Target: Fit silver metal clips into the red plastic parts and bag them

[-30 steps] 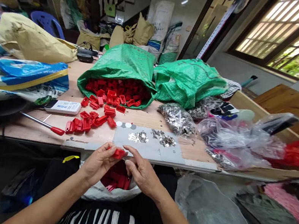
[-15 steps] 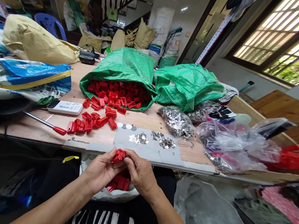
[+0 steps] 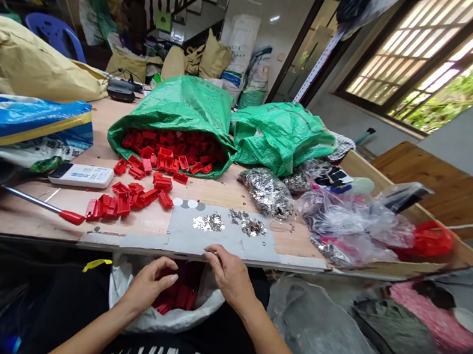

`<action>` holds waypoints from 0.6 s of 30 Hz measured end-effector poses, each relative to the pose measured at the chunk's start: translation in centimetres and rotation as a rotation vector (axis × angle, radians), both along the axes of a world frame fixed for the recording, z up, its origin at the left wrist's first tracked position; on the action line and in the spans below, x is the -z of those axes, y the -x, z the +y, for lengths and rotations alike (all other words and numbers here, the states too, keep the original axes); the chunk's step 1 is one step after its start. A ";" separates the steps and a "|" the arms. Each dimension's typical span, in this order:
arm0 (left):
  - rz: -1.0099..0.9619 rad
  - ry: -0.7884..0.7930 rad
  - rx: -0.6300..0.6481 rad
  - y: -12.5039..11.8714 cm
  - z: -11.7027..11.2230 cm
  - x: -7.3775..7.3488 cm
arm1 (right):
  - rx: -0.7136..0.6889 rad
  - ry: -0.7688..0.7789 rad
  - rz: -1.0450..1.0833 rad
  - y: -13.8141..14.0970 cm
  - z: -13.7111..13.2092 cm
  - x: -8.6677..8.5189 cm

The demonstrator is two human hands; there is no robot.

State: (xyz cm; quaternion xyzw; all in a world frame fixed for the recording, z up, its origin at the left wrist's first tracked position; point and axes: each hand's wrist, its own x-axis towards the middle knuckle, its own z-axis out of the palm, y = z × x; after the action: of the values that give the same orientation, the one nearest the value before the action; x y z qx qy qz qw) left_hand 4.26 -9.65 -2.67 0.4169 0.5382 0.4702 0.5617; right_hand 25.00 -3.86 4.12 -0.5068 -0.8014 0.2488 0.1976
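Two bare hands are over the near edge of the tabletop (image 3: 296, 242), on either side of an open white sack (image 3: 155, 325) in the person's lap. Red plastic pieces (image 3: 178, 298) lie inside that sack, below both hands and in the gap between them, outside either grip.

The left hand (image 3: 148, 285) is above the left part of the sack's mouth, its grip parted: thumb and curled fingers stand apart, with the red pieces down to the right of the fingertips. The right hand (image 3: 229, 273) is farther forward, above the right part of the mouth, with its fingertips by the tabletop's front edge, just short of a gray sheet (image 3: 182, 238). Its fingertips are bunched near one another; whether they pinch anything small I cannot tell.

On the gray sheet, beyond the right hand, are a bright heap of flat metal bits (image 3: 209, 221) and, to its right, a darker heap (image 3: 251, 225). More red pieces form a loose cluster (image 3: 135, 196) on the tabletop, ahead and to the left of the left hand, well apart from it. Behind them, a green sack (image 3: 180, 103) lies with its mouth toward the person, full of similar red pieces.
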 end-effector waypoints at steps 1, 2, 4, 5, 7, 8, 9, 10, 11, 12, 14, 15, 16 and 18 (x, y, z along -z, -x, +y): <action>0.026 -0.007 0.000 0.1 0.0 0.4 | 0.050 -0.031 -0.039 -0.5 0.6 0.1; 0.039 -0.008 -0.002 0.2 0.0 0.6 | 0.101 -0.068 -0.079 -1.0 1.2 0.1; 0.063 -0.008 0.002 0.5 0.0 0.5 | 0.199 -0.152 -0.164 -1.8 2.8 0.0; 0.073 -0.015 0.008 0.6 0.0 0.1 | 0.238 -0.192 -0.207 -2.2 3.7 -0.1; 0.085 -0.041 0.027 0.9 0.3 -0.8 | 0.289 -0.240 -0.307 -2.5 5.3 -0.3; 0.094 -0.063 0.034 1.1 0.5 -1.4 | 0.305 -0.248 -0.359 -2.6 6.1 -0.4; 0.111 -0.090 0.030 1.4 0.8 -2.0 | 0.316 -0.248 -0.409 -2.6 6.8 -0.5; 0.136 -0.119 0.015 1.7 1.2 -2.6 | 0.325 -0.243 -0.452 -2.5 7.4 -0.5; 0.174 -0.150 -0.010 2.1 1.6 -3.1 | 0.330 -0.235 -0.489 -2.5 7.9 -0.6; 0.229 -0.183 -0.051 2.7 2.0 -3.6 | 0.334 -0.227 -0.519 -2.4 8.4 -0.6; 0.393 -0.261 -0.158 4.0 2.8 -4.3 | 0.323 -0.227 -0.568 -2.2 9.0 -0.7; 0.501 -0.303 -0.225 4.7 3.1 -4.6 | 0.310 -0.237 -0.586 -2.1 9.3 -0.7; 0.623 -0.347 -0.292 5.5 3.4 -4.9 | 0.297 -0.250 -0.602 -2.1 9.5 -0.7; 0.887 -0.408 -0.426 6.9 3.8 -5.3 | 0.282 -0.269 -0.620 -2.1 9.8 -0.7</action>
State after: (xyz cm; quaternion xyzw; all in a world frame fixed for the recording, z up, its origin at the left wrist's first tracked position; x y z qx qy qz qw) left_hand -2.64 -5.90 2.60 0.5577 0.6944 0.4477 0.0797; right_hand 27.06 5.93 4.86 -0.6329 -0.7712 -0.0538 0.0426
